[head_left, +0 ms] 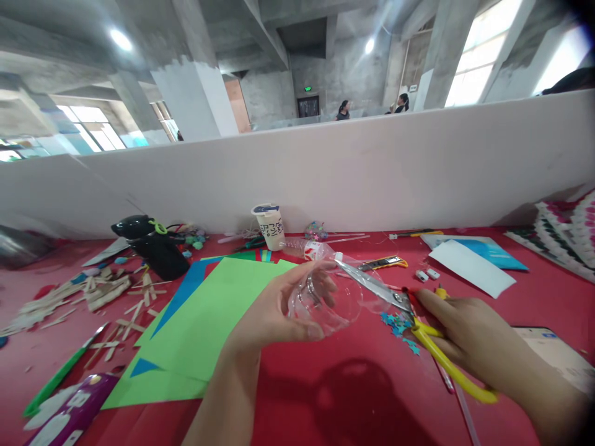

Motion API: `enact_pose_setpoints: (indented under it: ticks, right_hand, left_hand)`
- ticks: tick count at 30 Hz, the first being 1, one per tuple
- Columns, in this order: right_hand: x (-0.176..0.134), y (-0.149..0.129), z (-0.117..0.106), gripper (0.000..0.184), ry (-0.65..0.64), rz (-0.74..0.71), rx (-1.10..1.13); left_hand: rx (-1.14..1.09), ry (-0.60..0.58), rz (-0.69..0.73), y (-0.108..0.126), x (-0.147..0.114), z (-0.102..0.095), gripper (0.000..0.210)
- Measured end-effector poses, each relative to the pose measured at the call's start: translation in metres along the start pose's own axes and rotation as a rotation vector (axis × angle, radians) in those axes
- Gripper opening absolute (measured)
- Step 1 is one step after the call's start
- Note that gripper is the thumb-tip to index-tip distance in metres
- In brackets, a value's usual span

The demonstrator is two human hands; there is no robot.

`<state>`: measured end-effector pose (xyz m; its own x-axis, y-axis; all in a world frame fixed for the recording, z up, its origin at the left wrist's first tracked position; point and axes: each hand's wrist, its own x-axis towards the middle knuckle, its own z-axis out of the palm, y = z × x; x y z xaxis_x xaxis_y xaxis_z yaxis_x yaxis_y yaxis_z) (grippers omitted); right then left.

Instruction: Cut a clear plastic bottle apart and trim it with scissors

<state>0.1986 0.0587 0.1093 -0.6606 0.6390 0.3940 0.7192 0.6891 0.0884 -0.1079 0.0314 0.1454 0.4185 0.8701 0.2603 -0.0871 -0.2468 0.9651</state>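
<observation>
While the left hand (274,310) is curling around a clear plastic bottle piece (325,300), its fingers are bending over the far side and its thumb is pressing along the near side, so the hand is gripping the piece just above the red tabletop (334,396), near the middle of its near edge. The right hand (469,341) is closing around the yellow handles of a pair of scissors (409,310), and the steel blades are pointing up and left, their tips lying at the rim of the bottle piece; how far the blades are parted is hard to tell. Small blue star cut-outs (400,325) are lying on the tabletop just beside the scissors' pivot.

Sheets of green paper (209,322) are spreading out to the left of the left hand, with blue paper (190,285) showing beneath them. A paper cup (270,226) is standing near the far edge, and a clear bottle (311,249) is lying on its side just beside it. A yellow utility knife (383,264) is lying beyond the scissors. White paper (469,267) is resting toward the far right corner. Wooden sticks (97,297) are lying scattered toward the left edge, near a black glue gun (151,244). A white partition (325,167) is standing along the far edge.
</observation>
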Motion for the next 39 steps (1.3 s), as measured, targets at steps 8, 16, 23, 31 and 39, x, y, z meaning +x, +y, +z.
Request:
enact_pose_setpoints:
  ticks: [8, 16, 23, 31, 39]
  right_hand:
    - [-0.004, 0.004, 0.005, 0.032, -0.009, -0.002, 0.021]
    - [-0.005, 0.0, -0.003, 0.027, -0.09, 0.032, 0.043]
    - [-0.005, 0.001, 0.004, 0.032, -0.113, 0.043, 0.066]
    - [-0.006, 0.002, 0.008, 0.032, -0.048, 0.047, 0.085]
    - [0.001, -0.009, -0.002, 0.023, -0.083, 0.224, 0.151]
  left_hand:
    - [-0.031, -0.027, -0.006, -0.001, 0.0, -0.004, 0.076]
    - [-0.174, -0.144, -0.021, -0.009, 0.001, -0.001, 0.075]
    - [-0.23, -0.21, -0.017, -0.013, 0.006, -0.003, 0.074]
    - [-0.257, -0.285, 0.042, -0.017, 0.006, -0.004, 0.075]
    - [0.064, 0.242, 0.072, -0.003, 0.007, 0.013, 0.057]
